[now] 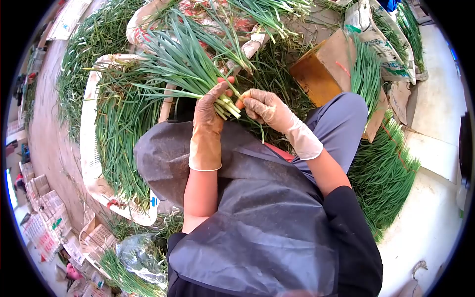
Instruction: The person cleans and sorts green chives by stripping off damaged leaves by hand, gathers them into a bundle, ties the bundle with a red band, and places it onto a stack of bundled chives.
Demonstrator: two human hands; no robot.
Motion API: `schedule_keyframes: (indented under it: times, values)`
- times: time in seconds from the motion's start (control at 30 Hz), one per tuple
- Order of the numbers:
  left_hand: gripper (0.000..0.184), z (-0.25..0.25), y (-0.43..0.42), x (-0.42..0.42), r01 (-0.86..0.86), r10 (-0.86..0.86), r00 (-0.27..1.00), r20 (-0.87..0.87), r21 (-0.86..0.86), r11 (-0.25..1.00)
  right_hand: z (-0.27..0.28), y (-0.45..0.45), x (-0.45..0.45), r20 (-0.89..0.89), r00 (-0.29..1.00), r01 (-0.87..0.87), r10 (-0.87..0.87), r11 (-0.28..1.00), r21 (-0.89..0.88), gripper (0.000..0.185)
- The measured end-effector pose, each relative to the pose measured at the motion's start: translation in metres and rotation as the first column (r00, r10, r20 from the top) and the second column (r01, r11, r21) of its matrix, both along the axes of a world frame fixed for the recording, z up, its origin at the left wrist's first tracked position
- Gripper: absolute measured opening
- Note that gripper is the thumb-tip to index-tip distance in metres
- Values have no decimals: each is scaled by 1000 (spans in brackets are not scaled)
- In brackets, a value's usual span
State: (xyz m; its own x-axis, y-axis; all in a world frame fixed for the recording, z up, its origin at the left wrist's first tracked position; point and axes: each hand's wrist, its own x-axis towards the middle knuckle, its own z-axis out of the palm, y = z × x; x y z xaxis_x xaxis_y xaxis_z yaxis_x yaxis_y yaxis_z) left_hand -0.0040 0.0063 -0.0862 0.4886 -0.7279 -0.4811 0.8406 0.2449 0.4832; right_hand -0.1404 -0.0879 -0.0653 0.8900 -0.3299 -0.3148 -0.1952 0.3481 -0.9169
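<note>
The bunch of green stalks (190, 74) sits just above the middle of the frame, its leaves (170, 54) fanning to the upper left; the gloved left hand (210, 104) is wrapped round it near the pale ends (228, 107) – a snug clasp, best kept light enough not to bruise; the gloved right hand (262, 106), just to the right, has thumb and fingers pinched together on a slender stalk (237, 93), though whether one or several is hard to tell; careful handling means working along the stalk – never across it – with the pale ends level.
</note>
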Motion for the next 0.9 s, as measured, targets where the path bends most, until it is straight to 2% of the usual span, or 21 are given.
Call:
schedule_keyframes:
  times: [0.07,0.1,0.13,0.17,0.2,0.23,0.27,0.33,0.4,0.47,0.53,0.6,0.63,0.67,0.73,0.8,0.83,0.9]
  values:
    - [24,-12,-1,-2,10,-11,1000,23,33,999,-7,2,-3,-23,1000,3,-3,1000,13,18]
    - [26,-12,-3,-4,7,-10,999,46,64,998,-1,7,2,-51,996,50,-71,941,-335,14]
    - [27,-13,-4,-7,5,-12,998,67,95,995,-1,9,4,-49,996,56,-77,941,-333,14]
    - [28,-14,-4,-10,19,-26,998,57,112,994,-3,8,5,-43,994,60,-105,809,-584,14]
    - [28,-12,-5,-11,24,-31,998,58,114,993,-5,7,6,-30,991,57,-131,612,-789,14]
    - [28,-11,-6,-12,-5,-2,998,57,125,992,-11,6,9,66,987,132,-147,500,-856,17]
    - [28,-10,-6,-13,-33,26,998,55,138,990,-13,6,8,68,986,136,-152,502,-854,17]
    - [29,-16,-5,-11,-35,20,995,103,141,989,-13,6,8,144,979,188,-145,369,-910,17]
    - [31,-24,-4,-5,-41,20,989,147,144,989,-8,4,1,162,980,192,-114,344,-919,16]
    - [29,-32,-5,8,-217,202,973,114,136,967,-6,3,-15,151,988,156,-37,295,-943,14]
    - [31,-18,-4,15,-322,308,941,139,101,941,-8,-1,-36,-73,997,-80,31,434,-897,11]
    - [31,-12,-3,13,-312,295,940,173,84,946,-22,-10,-37,-476,872,-406,-115,374,-834,12]
    - [30,-15,-4,10,-300,281,942,182,85,950,-16,-16,-37,-347,931,-276,-113,403,-873,16]
    - [30,-16,-7,8,-303,286,942,177,78,950,-12,-15,-32,-262,946,-119,-189,550,-827,20]
    - [29,-17,-6,-1,-263,242,956,169,114,958,13,-9,-6,-119,978,24,-171,659,-751,24]
    - [30,-15,-8,-2,-262,247,958,146,99,960,4,-4,17,-190,978,-102,-88,591,-800,25]
    - [30,-15,-8,-2,-249,227,958,176,119,961,2,-2,25,-189,980,-141,-60,454,-880,26]
    - [29,-12,-5,-4,-254,224,955,195,144,956,-8,4,30,-83,989,-48,-120,268,-962,22]
